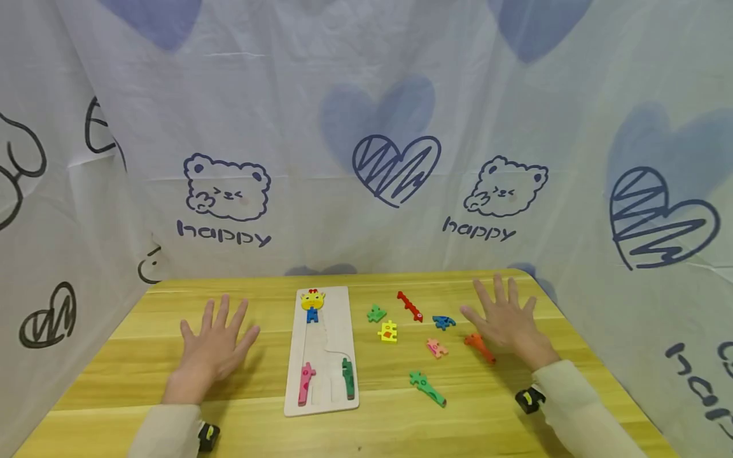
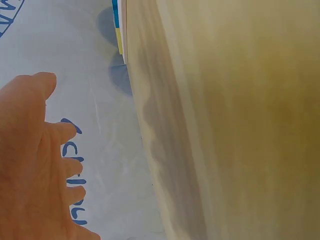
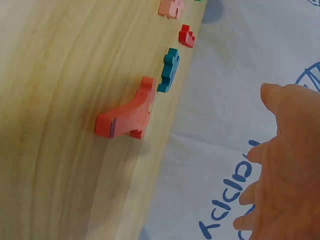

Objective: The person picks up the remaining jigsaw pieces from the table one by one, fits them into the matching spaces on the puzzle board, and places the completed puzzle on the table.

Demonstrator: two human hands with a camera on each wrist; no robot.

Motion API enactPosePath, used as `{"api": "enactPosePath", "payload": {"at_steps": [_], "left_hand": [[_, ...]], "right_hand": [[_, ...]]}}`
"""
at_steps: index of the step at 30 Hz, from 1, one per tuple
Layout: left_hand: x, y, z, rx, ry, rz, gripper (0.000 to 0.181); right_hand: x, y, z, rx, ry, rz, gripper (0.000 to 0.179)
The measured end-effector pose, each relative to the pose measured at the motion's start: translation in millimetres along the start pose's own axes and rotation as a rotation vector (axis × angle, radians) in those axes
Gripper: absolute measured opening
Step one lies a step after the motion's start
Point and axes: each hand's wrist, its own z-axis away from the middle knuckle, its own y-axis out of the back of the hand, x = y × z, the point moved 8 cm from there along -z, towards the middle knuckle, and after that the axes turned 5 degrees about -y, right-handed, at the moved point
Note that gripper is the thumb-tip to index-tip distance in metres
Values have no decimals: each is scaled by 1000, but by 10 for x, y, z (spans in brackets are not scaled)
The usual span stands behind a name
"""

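My left hand [image 1: 210, 350] is held with fingers spread, left of a pale wooden puzzle board [image 1: 326, 331]. In the board lie a yellow giraffe-head piece [image 1: 312, 299], a blue piece [image 1: 312, 315] under it, a pink leg piece [image 1: 306, 383] and a dark green leg piece [image 1: 348, 379]. Fingers spread and holding nothing, my right hand [image 1: 509, 321] is at the right, nearest an orange puzzle piece [image 1: 480, 348]. In the right wrist view this orange piece [image 3: 127, 112] lies on the table, apart from the hand. A blue puzzle piece [image 1: 443, 322] lies just left of that hand.
Between board and right hand lie loose pieces: a red strip [image 1: 410, 306], a small green piece [image 1: 376, 313], a yellow piece [image 1: 388, 331], a salmon piece [image 1: 436, 348] and a long green piece [image 1: 427, 388]. A printed white curtain [image 1: 309, 210] hangs behind the wooden table [image 1: 246, 407].
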Motion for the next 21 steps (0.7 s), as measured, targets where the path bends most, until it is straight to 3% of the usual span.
{"api": "enactPosePath", "payload": {"at_steps": [12,21], "left_hand": [[66,21,-47,-3,-20,15,84],[121,-58,-56,-35,-41,41,83]], "right_hand": [[-96,12,3,15,20,-1,85],[-235,4,30,20,76,4,81]]}}
